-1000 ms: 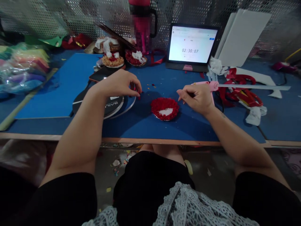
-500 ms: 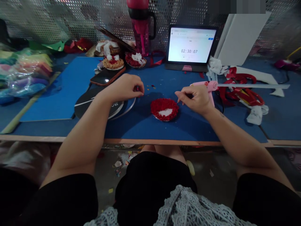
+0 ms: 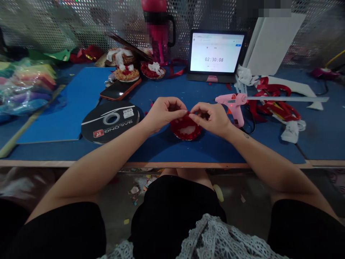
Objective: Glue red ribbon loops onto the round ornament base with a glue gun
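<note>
A round red ruffled piece (image 3: pixel 184 136) with a white middle lies on the blue tabletop in front of me. Over its far rim my left hand (image 3: pixel 163 114) and my right hand (image 3: pixel 211 118) meet, thumb and forefinger of each pinched together. Something small and red shows by the fingertips, but whether it is a separate bit or the piece's rim I cannot make out. Just right of my right hand, a pink glue gun (image 3: pixel 236 105) rests with a long clear glue stick (image 3: pixel 285 98) sticking out of its back.
A black ribbon spool (image 3: pixel 121 125) lies by my left forearm, with a phone (image 3: pixel 120 90) behind it. Small decorated rounds (image 3: pixel 127 75) and a pink bottle (image 3: pixel 159 39) stand farther back. A tablet (image 3: pixel 215 54) shows a timer. Red ribbon (image 3: pixel 277 86) is heaped right; bagged colored material (image 3: pixel 29 84) lies left.
My left hand has moved right and my right hand left, so both fingertips now meet above the red piece. The spool and glue gun have become uncovered.
</note>
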Demonstrator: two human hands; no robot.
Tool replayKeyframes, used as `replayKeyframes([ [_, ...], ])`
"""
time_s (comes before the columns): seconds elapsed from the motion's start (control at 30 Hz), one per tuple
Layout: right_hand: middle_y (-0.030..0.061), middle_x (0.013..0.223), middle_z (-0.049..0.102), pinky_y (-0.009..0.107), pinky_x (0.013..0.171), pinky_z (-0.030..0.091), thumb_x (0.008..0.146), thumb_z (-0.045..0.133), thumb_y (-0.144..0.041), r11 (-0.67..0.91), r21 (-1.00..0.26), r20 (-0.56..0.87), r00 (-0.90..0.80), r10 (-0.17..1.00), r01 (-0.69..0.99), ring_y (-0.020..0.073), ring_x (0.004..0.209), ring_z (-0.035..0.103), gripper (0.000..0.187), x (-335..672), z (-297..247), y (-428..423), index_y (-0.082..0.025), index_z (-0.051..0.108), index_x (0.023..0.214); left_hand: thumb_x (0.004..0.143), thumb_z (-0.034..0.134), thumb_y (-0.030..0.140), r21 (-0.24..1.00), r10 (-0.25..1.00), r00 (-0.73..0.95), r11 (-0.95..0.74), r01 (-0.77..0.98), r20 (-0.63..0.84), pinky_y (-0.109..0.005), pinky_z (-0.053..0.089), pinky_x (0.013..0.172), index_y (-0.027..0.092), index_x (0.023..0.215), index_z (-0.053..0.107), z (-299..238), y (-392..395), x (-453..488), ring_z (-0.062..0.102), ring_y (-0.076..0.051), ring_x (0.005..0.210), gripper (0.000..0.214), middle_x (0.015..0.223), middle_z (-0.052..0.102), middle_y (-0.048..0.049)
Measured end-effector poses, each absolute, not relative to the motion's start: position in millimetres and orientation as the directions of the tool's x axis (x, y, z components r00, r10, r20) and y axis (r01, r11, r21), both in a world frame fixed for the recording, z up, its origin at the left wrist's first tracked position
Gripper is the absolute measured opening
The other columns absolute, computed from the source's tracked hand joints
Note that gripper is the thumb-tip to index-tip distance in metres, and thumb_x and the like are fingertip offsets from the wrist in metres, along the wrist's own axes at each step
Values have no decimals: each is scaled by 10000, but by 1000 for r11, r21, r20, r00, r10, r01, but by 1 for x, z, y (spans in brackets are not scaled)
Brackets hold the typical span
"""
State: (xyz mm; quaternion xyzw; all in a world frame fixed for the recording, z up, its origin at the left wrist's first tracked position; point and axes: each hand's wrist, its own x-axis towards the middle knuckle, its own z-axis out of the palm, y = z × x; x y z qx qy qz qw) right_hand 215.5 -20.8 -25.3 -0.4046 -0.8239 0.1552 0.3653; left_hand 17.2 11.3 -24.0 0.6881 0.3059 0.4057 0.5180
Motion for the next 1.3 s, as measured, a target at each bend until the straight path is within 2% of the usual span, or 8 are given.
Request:
replayKeyframes([
  [0.23,-34,581,541,244,538,327,846,546,-275,638,-549,469,-433,770,540,84,496,439,139,213,-26,-21,-173,593,765,715,714,232,943,810,526,-330,42,260,-154,424,468,121,716,640,-25,10,17,521,-52,485,133,569,601,23],
  [0.37,-33,573,563,237,533,367,856,524,-253,563,-727,400,-425,812,392,92,505,485,122,213,-27,-18,-183,552,760,797,652,254,836,750,527,-534,127,400,-170,463,505,116,814,670,-23,8,15,573,-74,530,140,644,655,-3],
  [0.5,-46,544,559,217,475,340,864,529,-265,441,-872,329,-415,848,210,70,443,421,127,214,-28,-15,-191,528,761,863,586,219,358,503,538,-863,357,677,-186,494,616,150,1009,674,-23,6,7,631,-80,645,183,877,717,-31],
  [0.63,-50,548,543,210,437,288,862,546,-264,380,-913,291,-419,860,146,59,434,376,135,214,-26,-16,-186,525,754,926,557,275,-138,226,608,-859,493,761,-196,497,647,174,1036,652,-26,9,2,670,-102,730,177,912,721,-28],
  [0.8,-49,555,524,216,437,274,859,546,-262,368,-921,279,-438,855,131,58,450,374,151,211,-25,-18,-177,525,736,948,514,181,-412,-44,679,-822,392,733,-200,493,603,159,997,618,-26,10,1,674,-107,739,117,903,716,-21],
  [1.07,-54,549,522,222,460,283,876,546,-320,401,-890,272,-456,847,215,61,460,370,207,212,-23,-19,-177,531,728,949,497,145,-456,-102,682,-812,363,724,-188,470,550,145,920,608,-24,9,3,639,-91,658,115,829,701,-11],
  [1.2,-29,527,553,232,502,320,932,496,-437,459,-808,286,-436,853,369,80,484,443,353,221,-10,-23,-171,570,713,960,492,199,-217,122,619,-870,443,776,-194,502,656,174,906,645,-28,13,2,672,-101,781,164,869,714,-10],
  [1.3,-18,544,585,228,514,345,938,497,-467,464,-752,158,-556,816,467,92,515,506,377,238,9,-35,-175,614,730,955,487,216,-23,290,575,-880,474,765,-221,516,711,176,927,674,-29,15,1,670,-118,820,194,882,715,-32],
])
